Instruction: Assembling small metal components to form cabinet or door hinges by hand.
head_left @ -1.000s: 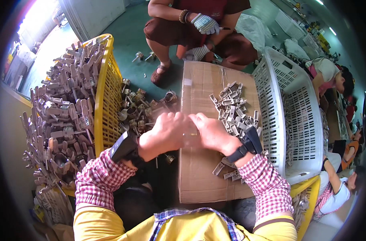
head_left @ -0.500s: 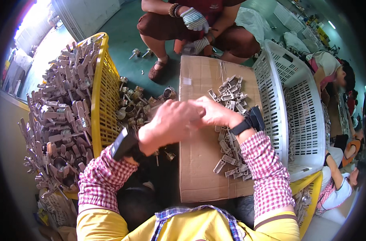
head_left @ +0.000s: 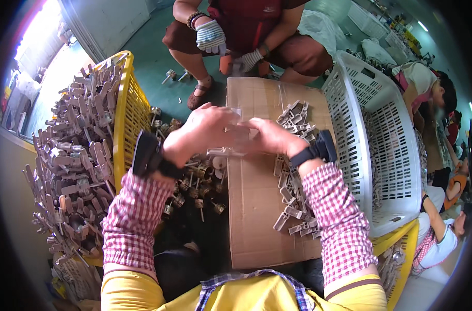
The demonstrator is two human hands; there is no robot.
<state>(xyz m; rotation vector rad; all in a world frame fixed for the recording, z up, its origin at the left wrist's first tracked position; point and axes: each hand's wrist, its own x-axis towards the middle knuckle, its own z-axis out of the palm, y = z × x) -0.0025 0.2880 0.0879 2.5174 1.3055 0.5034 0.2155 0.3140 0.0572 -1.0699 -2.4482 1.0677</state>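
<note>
My left hand point(head_left: 202, 133) is closed, its fingers curled over a grey lever-shaped part point(head_left: 224, 152) that sticks out below them, above the cardboard's left edge. Close against it, my right hand point(head_left: 275, 137) is also closed, thumb and fingers meeting the left hand's fingertips. Motion blur hides what the right fingers hold. Beneath and beyond my right wrist, several loose grey levers point(head_left: 293, 194) lie on the cardboard box point(head_left: 254, 223). Round metal fittings with stems point(head_left: 199, 192) are heaped left of the cardboard, below my left hand.
At left stands a yellow crate point(head_left: 129, 111) beside a high pile of grey lever fittings point(head_left: 75, 171). White baskets point(head_left: 350, 135) stand at right, above a yellow crate point(head_left: 406, 249). Opposite, a co-worker point(head_left: 246, 31) in striped gloves squats. More people work at far right.
Both hands have shifted; the left has moved left and a little away from the right. A grey lever-shaped part now shows below the left hand. The co-worker's gloved hand has lowered.
</note>
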